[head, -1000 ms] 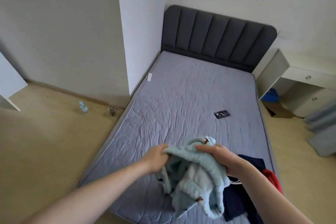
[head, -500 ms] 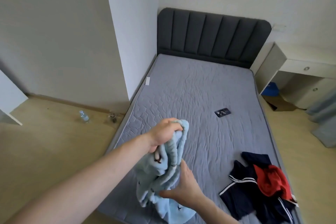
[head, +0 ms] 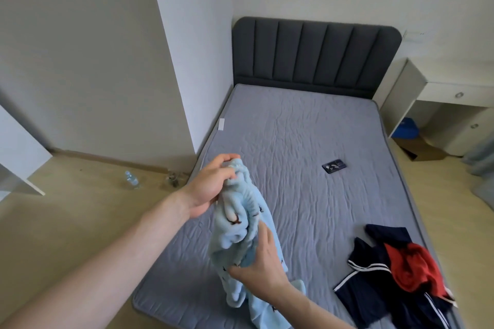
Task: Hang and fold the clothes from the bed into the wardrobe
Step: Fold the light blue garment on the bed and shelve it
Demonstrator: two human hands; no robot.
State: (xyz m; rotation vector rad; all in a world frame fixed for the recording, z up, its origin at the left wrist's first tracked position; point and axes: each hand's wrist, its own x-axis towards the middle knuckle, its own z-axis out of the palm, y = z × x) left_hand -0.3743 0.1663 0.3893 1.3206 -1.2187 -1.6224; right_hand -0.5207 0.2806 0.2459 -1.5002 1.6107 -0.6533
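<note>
A light blue fleece garment [head: 242, 224] is being held up over the near left part of the bed [head: 307, 141], clear of the mattress, its lower end trailing toward the foot edge. Its top is being pinched by the left hand [head: 207, 188], fingers curled tight round a bunched edge, probably so that the cloth is being let hang and its shape found. Lower down, a fold is being gripped by the right hand [head: 260, 264], fingers closed into the fabric, seemingly to steady or straighten it. A navy garment with white stripes [head: 379, 286] and a red garment [head: 411, 267] on top of it are being left in a heap at the near right corner, presumably awaiting their turn. A dark phone-like object [head: 334, 166] is lying mid-mattress. The wardrobe is not being shown clearly.
</note>
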